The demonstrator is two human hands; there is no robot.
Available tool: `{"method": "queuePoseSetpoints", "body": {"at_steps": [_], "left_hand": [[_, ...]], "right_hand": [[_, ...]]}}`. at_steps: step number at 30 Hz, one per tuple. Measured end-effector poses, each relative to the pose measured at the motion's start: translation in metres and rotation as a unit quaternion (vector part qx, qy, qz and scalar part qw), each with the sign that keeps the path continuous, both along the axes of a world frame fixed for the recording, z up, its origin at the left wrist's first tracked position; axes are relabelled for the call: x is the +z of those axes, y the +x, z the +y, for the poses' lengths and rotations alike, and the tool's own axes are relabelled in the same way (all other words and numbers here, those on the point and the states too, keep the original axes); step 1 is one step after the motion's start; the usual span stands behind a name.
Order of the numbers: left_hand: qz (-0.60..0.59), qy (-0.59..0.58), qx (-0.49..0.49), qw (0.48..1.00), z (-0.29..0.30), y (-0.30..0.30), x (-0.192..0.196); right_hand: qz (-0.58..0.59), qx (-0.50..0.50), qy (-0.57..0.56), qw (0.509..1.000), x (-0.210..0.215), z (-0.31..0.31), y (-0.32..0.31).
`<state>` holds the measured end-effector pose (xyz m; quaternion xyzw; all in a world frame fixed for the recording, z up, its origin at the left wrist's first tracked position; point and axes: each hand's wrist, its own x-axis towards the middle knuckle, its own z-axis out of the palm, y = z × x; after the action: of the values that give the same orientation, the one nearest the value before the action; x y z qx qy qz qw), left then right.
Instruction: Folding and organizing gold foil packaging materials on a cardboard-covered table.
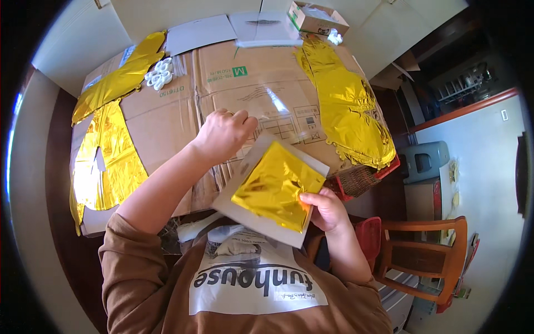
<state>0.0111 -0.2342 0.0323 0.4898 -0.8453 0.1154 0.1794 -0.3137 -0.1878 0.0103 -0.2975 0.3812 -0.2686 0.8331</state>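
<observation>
My right hand (328, 210) grips a grey card (229, 201) with a folded gold foil balloon (275, 183) lying flat on it. The thumb presses on the foil and the fingers are behind the card. Card and foil are tilted in front of my chest, over the table's near edge. My left hand (225, 135) is closed, with its knuckles up, just above the cardboard and left of the card's top corner. Whatever its fingers hold, if anything, is hidden.
Brown cardboard (172, 117) covers the table. Flat gold foil balloons lie at the left (119, 139) and right (350, 106). White coils (159, 74), a grey sheet (200, 34) and an open carton (317, 21) sit farther back. A wooden chair (420, 259) stands at the right.
</observation>
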Motion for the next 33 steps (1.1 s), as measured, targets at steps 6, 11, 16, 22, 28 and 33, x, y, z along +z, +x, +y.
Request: {"method": "queuePoseSetpoints", "body": {"at_steps": [6, 11, 16, 22, 28, 33], "left_hand": [[0.054, 0.028, -0.03, 0.998, 0.015, 0.003, 0.001], [0.04, 0.126, -0.021, 0.991, 0.027, 0.008, 0.007], [-0.071, 0.173, 0.014, 0.982, 0.038, 0.003, 0.028], [-0.109, 0.178, 0.08, 0.975, 0.045, -0.011, 0.039], [-0.016, 0.163, 0.06, 0.985, 0.034, -0.003, 0.032], [-0.002, 0.201, 0.048, 0.978, 0.021, -0.005, 0.024]], "right_hand": [[0.019, -0.169, -0.03, 0.985, -0.01, 0.009, 0.011], [0.027, -0.235, -0.052, 0.97, -0.012, 0.026, 0.031], [0.006, -0.266, -0.025, 0.964, -0.01, 0.043, 0.043], [-0.004, -0.315, 0.01, 0.949, -0.011, 0.057, 0.061], [-0.026, -0.246, -0.008, 0.969, -0.016, 0.062, 0.058], [0.021, -0.242, -0.03, 0.97, -0.013, 0.063, 0.054]]}}
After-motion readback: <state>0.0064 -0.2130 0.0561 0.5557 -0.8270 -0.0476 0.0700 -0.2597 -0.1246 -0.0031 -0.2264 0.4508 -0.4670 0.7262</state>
